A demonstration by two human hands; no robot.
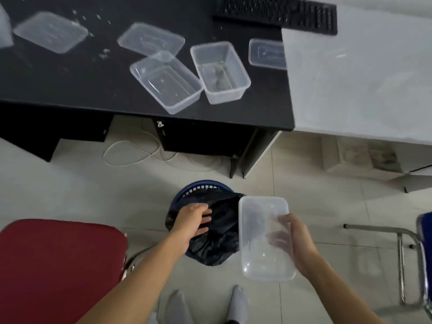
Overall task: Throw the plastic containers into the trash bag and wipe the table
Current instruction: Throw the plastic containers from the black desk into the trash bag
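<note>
Office: black desk [70,85], keyboard [275,12].

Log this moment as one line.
left hand: touches trash bag | right hand: holds container beside bag | table: containers remain

Looking down on a pale tiled floor [70,190], a black desk [70,85] runs across the top of the view, and a glossy white worktop [362,78] sits against its right end, catching a soft sheen of light. A black keyboard [280,12] lies at the far edge where the two meet, and under the desk there's a black cabinet [203,141] with a white cable [131,155] looped loosely on the tiles just beside it. Down at the left a red padded chair seat [53,265] pokes in, and at the right edge stands a metal tube chair frame [402,242] carrying a blue seat [425,230].
</note>
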